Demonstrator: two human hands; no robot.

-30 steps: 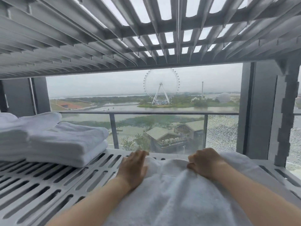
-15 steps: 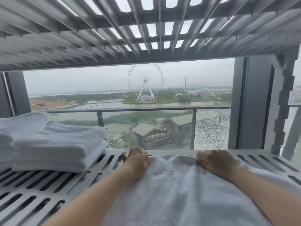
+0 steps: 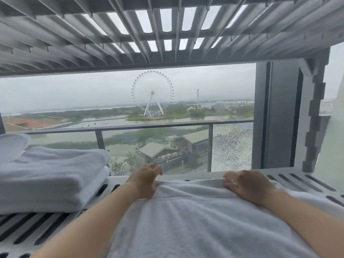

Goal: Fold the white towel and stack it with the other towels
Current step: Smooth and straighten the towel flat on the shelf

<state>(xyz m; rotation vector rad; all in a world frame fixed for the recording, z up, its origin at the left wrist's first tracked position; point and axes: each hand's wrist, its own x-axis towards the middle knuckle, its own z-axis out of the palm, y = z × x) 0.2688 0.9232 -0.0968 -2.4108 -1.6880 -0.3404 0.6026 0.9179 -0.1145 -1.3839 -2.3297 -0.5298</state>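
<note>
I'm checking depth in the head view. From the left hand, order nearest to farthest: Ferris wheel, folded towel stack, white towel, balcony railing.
1. white towel, held by the left hand
2. folded towel stack, on its left
3. balcony railing, outside, ahead
4. Ferris wheel, far in the background

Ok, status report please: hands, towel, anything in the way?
Left hand, right hand both grip far edge of white towel. Spread on slotted shelf. Folded stack left, nothing between.

white towel (image 3: pixel 195 220) ran off the bottom edge | stack of folded towels (image 3: pixel 46 175) was cut by the left edge | right hand (image 3: pixel 247 187): fingertips were hidden in the towel's hem
</note>
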